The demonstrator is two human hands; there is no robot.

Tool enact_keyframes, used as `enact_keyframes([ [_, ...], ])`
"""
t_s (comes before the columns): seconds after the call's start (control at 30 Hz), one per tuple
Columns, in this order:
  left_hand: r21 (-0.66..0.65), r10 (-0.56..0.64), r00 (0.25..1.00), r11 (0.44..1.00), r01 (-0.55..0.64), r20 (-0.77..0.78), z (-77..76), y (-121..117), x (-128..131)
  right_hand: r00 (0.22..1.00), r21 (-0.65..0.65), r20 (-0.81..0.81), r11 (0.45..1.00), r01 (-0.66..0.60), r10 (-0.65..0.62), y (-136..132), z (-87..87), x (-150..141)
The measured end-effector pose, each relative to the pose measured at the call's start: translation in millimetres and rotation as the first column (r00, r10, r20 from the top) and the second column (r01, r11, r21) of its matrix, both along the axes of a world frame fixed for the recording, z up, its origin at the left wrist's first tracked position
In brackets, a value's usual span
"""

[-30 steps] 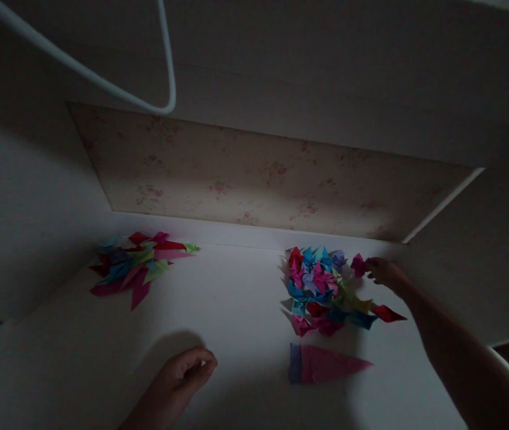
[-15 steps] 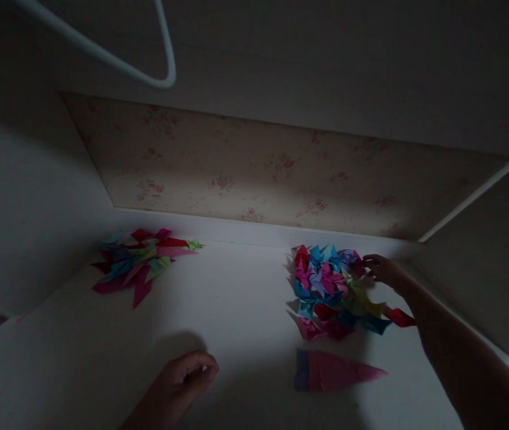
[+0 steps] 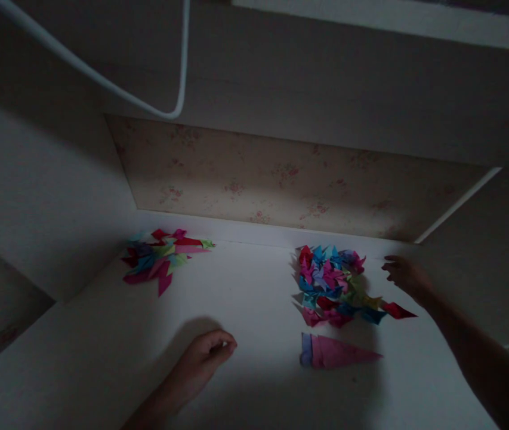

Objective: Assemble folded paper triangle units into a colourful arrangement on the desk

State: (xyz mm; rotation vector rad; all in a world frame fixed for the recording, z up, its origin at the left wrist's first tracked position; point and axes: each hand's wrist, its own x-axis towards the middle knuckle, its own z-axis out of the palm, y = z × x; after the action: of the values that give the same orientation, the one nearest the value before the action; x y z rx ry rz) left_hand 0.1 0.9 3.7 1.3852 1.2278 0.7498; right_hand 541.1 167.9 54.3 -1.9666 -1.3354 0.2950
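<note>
My right hand [image 3: 407, 278] is just right of a cluster of colourful folded-paper origami pieces [image 3: 323, 278]. Its fingers are apart and hold nothing. Pink, blue, teal, red and green pieces sit close together there, with a red pointed one [image 3: 398, 310] sticking out to the right. Below the cluster lies a flat pink paper cone [image 3: 346, 351] with a purple band at its wide end. My left hand [image 3: 204, 358] hovers over the white surface at lower centre, thumb and fingertips curled together, with nothing visible in them.
A second loose pile of folded paper [image 3: 162, 263] lies at the back left. Pale side panels and a floral-patterned back panel [image 3: 281, 179] enclose the white surface [image 3: 254, 292]. A white cable [image 3: 115, 89] hangs in a loop at upper left.
My right hand has moved right, away from the purple and magenta pieces at the cluster's edge. My left hand stays curled. The camera view has shifted slightly.
</note>
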Motion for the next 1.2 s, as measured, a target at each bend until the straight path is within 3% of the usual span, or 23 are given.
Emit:
enact_keyframes([
  [0.17,0.064,0.005,1.0,0.998,-0.006,0.002,6.2,-1.6,-0.5,0.997,0.007,0.066,1.0,0.026,-0.027,-57.2,24.5,-54.1],
  [0.27,0.077,0.015,1.0,0.997,-0.017,0.016,7.4,-3.3,-0.5,0.999,-0.009,-0.037,1.0,0.002,-0.002,-100.2,27.0,-108.1],
  [0.37,0.089,0.034,0.999,0.995,-0.036,0.031,8.4,-5.5,0.5,0.955,0.041,-0.271,0.993,-0.111,0.118,-142.1,12.7,-175.5],
  [0.47,0.116,0.055,0.998,0.991,-0.059,0.035,8.9,-7.7,1.8,0.842,0.06,-0.482,0.968,-0.245,0.243,-174.6,-13.9,-249.8],
  [0.57,0.156,0.068,0.997,0.985,-0.075,0.048,7.8,-11.1,3.3,0.739,0.046,-0.567,0.91,-0.412,0.364,-194.2,-38.9,-316.7],
  [0.67,0.188,0.091,0.992,0.976,-0.105,0.085,5.6,-16.1,5.3,0.728,0.071,-0.471,0.844,-0.532,0.498,-204.0,-53.2,-358.0],
  [0.77,0.161,0.118,0.989,0.978,-0.131,0.091,4.2,-17.6,4.4,0.738,0.062,-0.331,0.794,-0.604,0.588,-209.5,-58.0,-367.1],
  [0.9,0.221,0.234,0.959,0.955,-0.196,-0.161,8.4,3.5,-10.6,0.746,0.065,-0.36,0.813,-0.579,0.56,-212.2,-59.1,-356.9],
  [1.03,0.384,0.322,0.884,0.905,-0.182,-0.339,22.1,57.0,-37.7,0.731,0.075,-0.367,0.802,-0.593,0.575,-208.6,-59.3,-356.7],
  [1.2,0.466,0.318,0.729,0.885,0.001,-0.606,35.4,129.0,-55.9,0.759,0.075,-0.353,0.825,-0.56,0.548,-205.2,-56.7,-359.5],
])
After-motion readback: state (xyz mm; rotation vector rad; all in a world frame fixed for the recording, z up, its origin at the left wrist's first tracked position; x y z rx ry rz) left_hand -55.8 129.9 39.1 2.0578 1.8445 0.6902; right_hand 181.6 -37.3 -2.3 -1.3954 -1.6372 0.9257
